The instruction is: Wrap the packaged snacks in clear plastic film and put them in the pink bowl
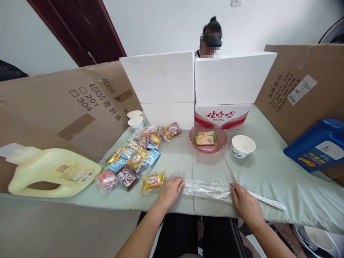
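Note:
A crumpled strip of clear plastic film (206,190) stretches along the table's front. Its left end is pinched by my left hand (170,191), and its right end by my right hand (245,203); both are closed. A yellow-wrapped snack packet (153,182) lies just left of my left hand. From beside my right hand sticks out a slim white handle (274,203); its other end is hidden. Beyond the film stands a pink glass bowl (195,146) with green-and-white packets (205,139) in it. A white paper bowl (243,146) is to its right.
Several wrapped snacks (137,157) are piled at left, with paper bowls (137,123) behind. A yellow jug (70,168) and a blue bottle (319,143) lie at the sides. White boxes (166,79) and cardboard panels (102,100) wall the table; a person (212,36) is behind.

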Demonstrator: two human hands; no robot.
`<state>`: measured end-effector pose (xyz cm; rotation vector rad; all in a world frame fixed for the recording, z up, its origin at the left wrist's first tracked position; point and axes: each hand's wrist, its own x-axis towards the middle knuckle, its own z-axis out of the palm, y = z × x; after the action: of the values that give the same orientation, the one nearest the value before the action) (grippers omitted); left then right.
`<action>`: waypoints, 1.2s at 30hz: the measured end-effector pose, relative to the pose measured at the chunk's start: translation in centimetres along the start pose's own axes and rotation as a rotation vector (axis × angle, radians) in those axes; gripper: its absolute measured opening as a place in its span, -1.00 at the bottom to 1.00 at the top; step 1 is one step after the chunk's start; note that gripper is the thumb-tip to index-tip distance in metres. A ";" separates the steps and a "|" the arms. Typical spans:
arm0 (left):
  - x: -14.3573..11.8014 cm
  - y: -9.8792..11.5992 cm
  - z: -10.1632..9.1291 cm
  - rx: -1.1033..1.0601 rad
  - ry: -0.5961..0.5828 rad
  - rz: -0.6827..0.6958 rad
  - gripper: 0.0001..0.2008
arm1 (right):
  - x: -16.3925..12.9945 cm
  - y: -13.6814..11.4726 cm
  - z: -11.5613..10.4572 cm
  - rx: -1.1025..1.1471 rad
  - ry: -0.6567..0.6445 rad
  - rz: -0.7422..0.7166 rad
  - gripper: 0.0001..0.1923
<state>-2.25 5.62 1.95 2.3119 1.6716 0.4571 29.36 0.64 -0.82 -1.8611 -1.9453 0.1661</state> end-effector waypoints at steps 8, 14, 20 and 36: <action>0.6 0.5 0.1 0.178 0.011 -0.108 -0.85 | 0.3 -0.3 0.7 -0.280 0.110 -0.050 -0.66; -0.4 4.4 0.7 0.226 0.305 0.121 -0.75 | 0.5 -3.0 -0.7 -0.230 0.318 -0.281 -0.69; -1.8 6.4 4.6 0.250 0.066 0.281 -0.33 | 0.2 -4.2 2.1 -0.283 0.011 -0.523 -0.18; -2.9 8.8 4.3 0.088 0.099 0.148 -0.77 | -8.3 1.3 -1.7 -0.206 0.168 -0.435 -0.59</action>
<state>6.25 0.09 1.04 2.5269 1.6007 0.5457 31.17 -7.66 -1.69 -1.4617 -2.2545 -0.3240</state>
